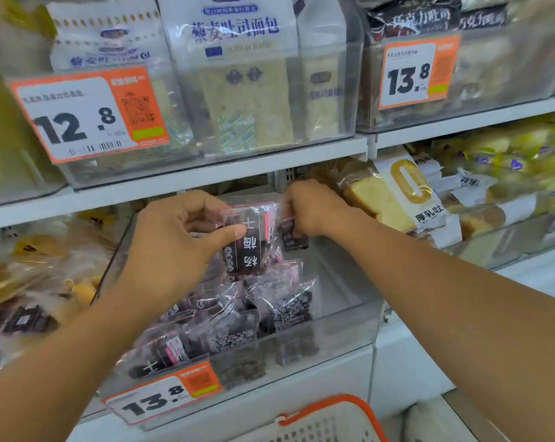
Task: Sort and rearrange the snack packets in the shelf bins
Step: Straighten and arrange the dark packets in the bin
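A dark plum snack packet (250, 240) with pink edging is held upright above the clear plastic bin (339, 327) on the middle shelf. The left hand (177, 237) grips it, thumb across its front and fingers curled behind. Just beside it, the right hand (311, 208) pinches a second, smaller dark packet (293, 237) at the back of the bin. More dark packets (237, 320) lie piled in the bin below, behind an orange 13.8 price tag (164, 397). Toast loaves (237, 74) fill the upper shelf; an orange-rimmed basket (330, 419) sits below.
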Demonstrator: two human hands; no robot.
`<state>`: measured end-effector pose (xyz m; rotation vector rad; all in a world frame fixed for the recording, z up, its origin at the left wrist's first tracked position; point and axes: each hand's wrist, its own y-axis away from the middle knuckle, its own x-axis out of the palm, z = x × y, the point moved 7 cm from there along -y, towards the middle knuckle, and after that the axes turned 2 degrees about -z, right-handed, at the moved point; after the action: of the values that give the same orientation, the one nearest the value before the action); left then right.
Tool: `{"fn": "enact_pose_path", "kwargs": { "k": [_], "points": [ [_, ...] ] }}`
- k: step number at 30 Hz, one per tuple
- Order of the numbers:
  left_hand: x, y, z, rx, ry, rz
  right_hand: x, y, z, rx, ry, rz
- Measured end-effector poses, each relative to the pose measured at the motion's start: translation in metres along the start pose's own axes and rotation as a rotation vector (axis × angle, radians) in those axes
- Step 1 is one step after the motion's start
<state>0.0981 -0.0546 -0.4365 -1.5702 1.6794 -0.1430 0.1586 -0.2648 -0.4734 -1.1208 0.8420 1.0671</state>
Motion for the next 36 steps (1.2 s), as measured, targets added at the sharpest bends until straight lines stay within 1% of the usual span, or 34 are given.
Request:
{"fn": "enact_pose_path", "kwargs": {
  "k": [2,4,7,11,13,16,19,21,23,25,26,28,29,31,32,33,36],
  "points": [
    [0.0,-0.003,0.003,-0.012,-0.009,0.044,0.002,-0.002,0.0,0.002,0.033,-0.066],
    [0.004,-0.004,0.012,-0.065,-0.01,0.107,0.001,-0.002,0.0,0.014,0.104,-0.127],
    [0.011,0.0,0.026,-0.144,0.03,0.18,0.006,0.0,0.004,0.003,0.188,-0.121],
    [0.01,0.004,0.031,-0.207,0.088,0.126,0.008,0.004,0.004,0.04,0.22,-0.144],
    [0.011,0.007,0.032,-0.281,0.174,0.08,0.008,0.004,0.003,0.069,0.202,-0.163],
    [0.018,0.009,0.036,-0.42,0.334,0.05,0.017,-0.001,0.0,0.076,0.129,-0.125],
    [0.028,0.01,0.041,-0.59,0.463,0.025,0.029,-0.008,-0.003,0.094,-0.029,-0.006],
    [0.035,0.011,0.041,-0.654,0.518,0.008,0.032,-0.006,-0.004,0.105,-0.162,0.075],
    [0.042,0.011,0.037,-0.681,0.581,-0.022,0.026,0.002,-0.007,0.138,-0.299,0.127],
    [0.048,0.01,0.03,-0.666,0.622,-0.057,0.015,0.016,-0.013,0.197,-0.493,0.144],
    [0.05,0.009,0.026,-0.623,0.611,-0.075,0.01,0.025,-0.013,0.218,-0.651,0.168],
    [0.053,0.003,0.013,-0.436,0.478,-0.085,0.002,0.047,-0.004,0.224,-1.008,0.282],
    [0.055,0.0,0.002,-0.314,0.399,-0.066,-0.005,0.053,-0.003,0.202,-1.095,0.297],
    [0.064,-0.006,-0.016,-0.114,0.299,-0.026,-0.019,0.06,-0.005,0.144,-1.131,0.253],
    [0.068,-0.01,-0.02,-0.069,0.28,-0.022,-0.027,0.061,-0.009,0.128,-1.117,0.206],
    [0.071,-0.013,-0.022,-0.047,0.276,-0.025,-0.035,0.062,-0.012,0.108,-1.066,0.155],
    [0.083,-0.019,-0.024,-0.015,0.344,0.006,-0.056,0.064,-0.015,-0.038,-0.762,-0.01]
  ]
}}
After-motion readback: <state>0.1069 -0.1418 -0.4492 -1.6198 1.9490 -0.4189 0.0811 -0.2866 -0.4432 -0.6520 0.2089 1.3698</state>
